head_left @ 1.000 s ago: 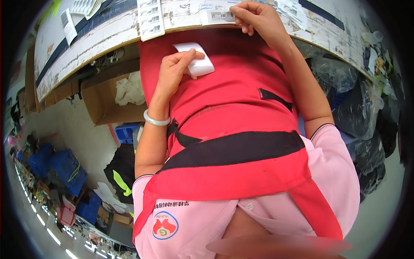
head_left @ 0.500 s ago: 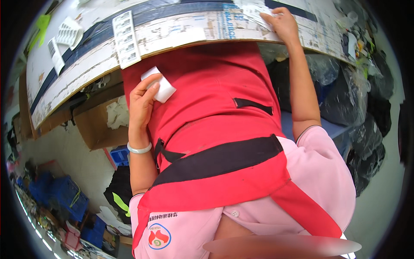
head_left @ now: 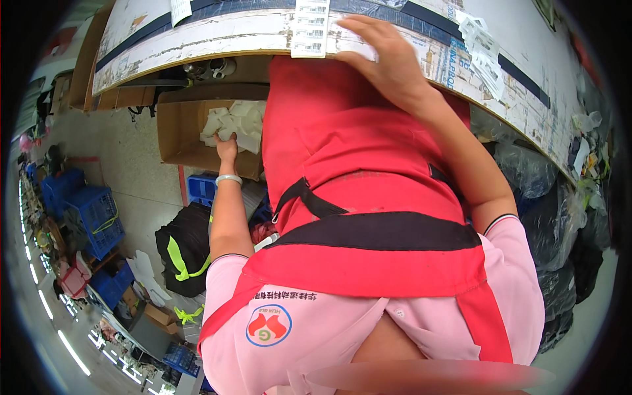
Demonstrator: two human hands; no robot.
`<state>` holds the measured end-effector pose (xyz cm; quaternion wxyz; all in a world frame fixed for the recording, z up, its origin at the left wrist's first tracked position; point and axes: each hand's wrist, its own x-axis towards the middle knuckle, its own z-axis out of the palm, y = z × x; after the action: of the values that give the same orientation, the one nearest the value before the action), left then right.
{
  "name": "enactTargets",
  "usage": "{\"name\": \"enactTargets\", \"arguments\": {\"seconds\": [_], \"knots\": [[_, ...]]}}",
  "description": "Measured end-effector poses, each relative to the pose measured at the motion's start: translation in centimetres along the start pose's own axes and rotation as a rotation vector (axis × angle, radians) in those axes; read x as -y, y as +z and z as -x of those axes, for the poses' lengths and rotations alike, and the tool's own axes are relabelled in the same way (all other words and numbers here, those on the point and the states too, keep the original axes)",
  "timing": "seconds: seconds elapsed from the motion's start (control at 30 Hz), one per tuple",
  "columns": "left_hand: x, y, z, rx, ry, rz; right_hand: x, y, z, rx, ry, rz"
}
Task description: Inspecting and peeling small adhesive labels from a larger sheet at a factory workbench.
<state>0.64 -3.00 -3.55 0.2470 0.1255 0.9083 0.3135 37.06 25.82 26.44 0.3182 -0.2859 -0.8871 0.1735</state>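
My left hand (head_left: 226, 146) reaches down over an open cardboard box (head_left: 176, 135) below the table's left part. White paper scraps (head_left: 240, 118) lie inside the box, right at my fingertips. The thumb and a finger look spread, and nothing shows between them. Above the table's front edge is my right hand (head_left: 388, 62), open, with thumb and fingers apart. It is just right of a white label strip (head_left: 310, 29) with rows of black print, which lies across the edge. The thumb comes close to the strip; whether it touches cannot be told.
Farther right on the worn white table (head_left: 217, 43) lies a loose pile of printed labels (head_left: 484, 59). Another label strip (head_left: 180, 9) is at the far left. Dark plastic bags (head_left: 550, 217) stand at the right, blue crates (head_left: 95, 214) on the floor at the left.
My left hand has gone from above my lap, where it held a white paper piece, down to the box. My right hand has left the label pile for the label strip. My view has turned left.
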Motion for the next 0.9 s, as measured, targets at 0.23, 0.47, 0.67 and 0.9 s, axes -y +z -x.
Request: {"name": "enactTargets", "arguments": {"seconds": [0.23,0.47,0.67,0.9], "knots": [[-8.9,1.3,5.2,0.328,-0.160,0.358,-0.6,5.0,-0.7,0.081,-0.100,0.180],[-17.5,-0.4,9.6,0.400,0.151,0.464,-0.1,5.3,-1.0,0.019,-0.234,0.238],[-24.9,-1.3,14.5,0.437,0.462,0.602,-0.5,5.0,-0.8,0.014,-0.204,0.142],[-30.3,-1.6,18.9,0.913,0.084,0.965,2.2,1.8,0.3,0.069,-0.327,-0.171]]}}
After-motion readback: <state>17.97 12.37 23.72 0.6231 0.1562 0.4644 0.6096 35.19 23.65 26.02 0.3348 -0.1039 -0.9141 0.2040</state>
